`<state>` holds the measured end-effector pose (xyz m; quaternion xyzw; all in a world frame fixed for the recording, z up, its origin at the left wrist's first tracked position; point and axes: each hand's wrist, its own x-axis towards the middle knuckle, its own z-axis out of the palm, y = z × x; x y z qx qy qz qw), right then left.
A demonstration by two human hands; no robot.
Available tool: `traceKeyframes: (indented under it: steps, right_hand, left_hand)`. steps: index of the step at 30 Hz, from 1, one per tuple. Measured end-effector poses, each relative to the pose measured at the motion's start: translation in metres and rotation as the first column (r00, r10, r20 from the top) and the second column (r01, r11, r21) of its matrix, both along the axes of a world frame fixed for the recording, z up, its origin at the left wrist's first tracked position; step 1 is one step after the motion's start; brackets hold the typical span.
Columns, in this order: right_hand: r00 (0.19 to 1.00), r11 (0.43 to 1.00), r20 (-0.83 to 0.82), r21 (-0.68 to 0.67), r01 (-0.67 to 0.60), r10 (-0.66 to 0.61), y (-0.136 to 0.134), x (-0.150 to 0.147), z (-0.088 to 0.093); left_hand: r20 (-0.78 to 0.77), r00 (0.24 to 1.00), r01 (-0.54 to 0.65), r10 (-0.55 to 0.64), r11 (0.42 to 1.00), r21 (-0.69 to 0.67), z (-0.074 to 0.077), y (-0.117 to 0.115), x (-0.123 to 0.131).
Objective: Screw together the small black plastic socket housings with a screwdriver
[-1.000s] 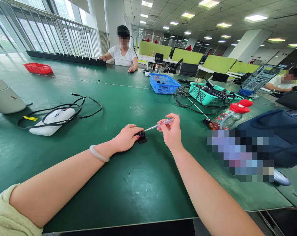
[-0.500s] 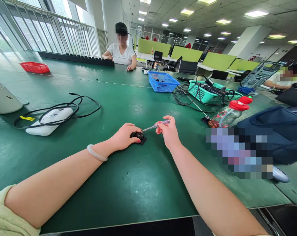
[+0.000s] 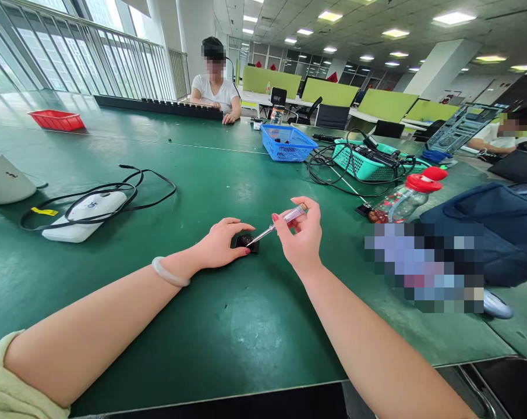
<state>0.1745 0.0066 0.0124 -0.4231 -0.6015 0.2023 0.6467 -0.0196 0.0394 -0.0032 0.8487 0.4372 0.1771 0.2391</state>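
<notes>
Small black part (image 3: 247,242) lay flat on the green counter (image 3: 228,349), front centre. Left hand (image 3: 222,244): fingers clamped round its near edge, pinning it. Right hand (image 3: 300,235): fingers pinched on screwdriver (image 3: 276,224) handle, tip on the part. Part probably light, rigid, apt to skid; best gripped by its sides.

R hand (image 3: 302,238) lifted a bit, wrist turned in. Screwdriver (image 3: 285,219) was nearly level, now tilts steeper: handle end higher, tip down on the part (image 3: 247,241). L hand (image 3: 222,244) index now stretched out further over the part.
</notes>
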Motion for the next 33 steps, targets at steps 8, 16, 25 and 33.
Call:
traceKeyframes:
  steps: [8,16,25,33]
  right_hand:
    - [0.967,0.988,0.234,0.142,0.068,-0.100,-0.006,-0.002,0.000]
    - [0.887,0.960,0.435,0.280,0.029,-0.154,-0.003,0.000,-0.006]
    - [0.773,0.905,0.633,0.351,-0.239,-0.042,-0.003,-0.003,-0.002]
    - [0.689,0.828,0.689,0.508,-0.238,-0.225,-0.014,-0.011,0.000]
  left_hand:
    - [-0.011,1.000,0.028,-0.028,1.000,0.009,-0.001,0.001,-0.001]
    - [0.029,0.999,0.015,-0.015,1.000,0.025,0.000,0.001,0.001]
    - [0.033,0.999,-0.017,0.017,1.000,0.015,0.004,0.000,0.003]
    - [0.025,0.999,-0.024,0.024,1.000,0.017,0.002,0.001,0.002]
